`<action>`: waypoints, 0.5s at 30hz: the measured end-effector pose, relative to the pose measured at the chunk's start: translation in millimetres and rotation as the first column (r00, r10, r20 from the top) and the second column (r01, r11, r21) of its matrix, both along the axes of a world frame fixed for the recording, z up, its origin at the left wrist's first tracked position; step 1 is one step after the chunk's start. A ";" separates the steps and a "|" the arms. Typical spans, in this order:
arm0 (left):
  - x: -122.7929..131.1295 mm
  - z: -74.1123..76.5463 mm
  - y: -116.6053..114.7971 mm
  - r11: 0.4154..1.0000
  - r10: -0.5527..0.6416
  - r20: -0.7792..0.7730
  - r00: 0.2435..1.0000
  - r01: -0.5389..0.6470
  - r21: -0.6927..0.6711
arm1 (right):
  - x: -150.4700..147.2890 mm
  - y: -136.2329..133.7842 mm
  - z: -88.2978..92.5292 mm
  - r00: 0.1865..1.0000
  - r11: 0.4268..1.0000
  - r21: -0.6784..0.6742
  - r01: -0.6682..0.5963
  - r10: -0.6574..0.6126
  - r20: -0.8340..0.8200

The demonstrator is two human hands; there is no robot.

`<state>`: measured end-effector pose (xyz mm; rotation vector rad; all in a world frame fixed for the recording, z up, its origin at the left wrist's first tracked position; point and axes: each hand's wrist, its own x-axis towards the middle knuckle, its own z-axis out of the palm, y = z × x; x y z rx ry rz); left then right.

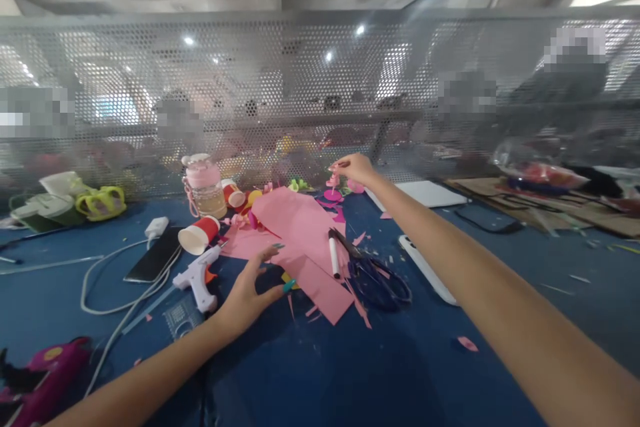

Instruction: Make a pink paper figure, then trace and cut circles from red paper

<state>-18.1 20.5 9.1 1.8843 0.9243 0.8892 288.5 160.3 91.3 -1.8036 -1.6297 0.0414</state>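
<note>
My left hand (249, 293) rests on the blue table (320, 373) with fingers spread, its fingertips on the near edge of the pink paper sheets (300, 240). My right hand (356, 170) reaches far across the table, fingers pinched on a small pink paper piece (334, 180) near the mesh screen. Between my arms a white marker (334, 259) and dark-handled scissors (373, 273) lie on the pink paper and the table.
A white glue gun (197, 277), a black phone (153, 259) with white cables, a red paper cup (199, 235) and a pink bottle (205, 187) sit left. A white phone (425, 270) lies right. A perforated metal screen (320, 93) closes the far edge. Paper scraps are scattered about.
</note>
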 end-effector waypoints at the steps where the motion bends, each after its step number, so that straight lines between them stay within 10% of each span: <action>1: -0.2 0.6 0.0 1.000 0.000 -0.005 1.000 0.000 -0.006 | -0.3 6.4 0.7 1.000 1.000 -0.010 0.004 -0.004 0.005; 15: 0.5 1.7 3.4 0.997 0.012 -0.012 1.000 -0.013 -0.076 | 15.5 67.8 -24.3 0.995 0.971 -0.241 -0.011 0.034 0.090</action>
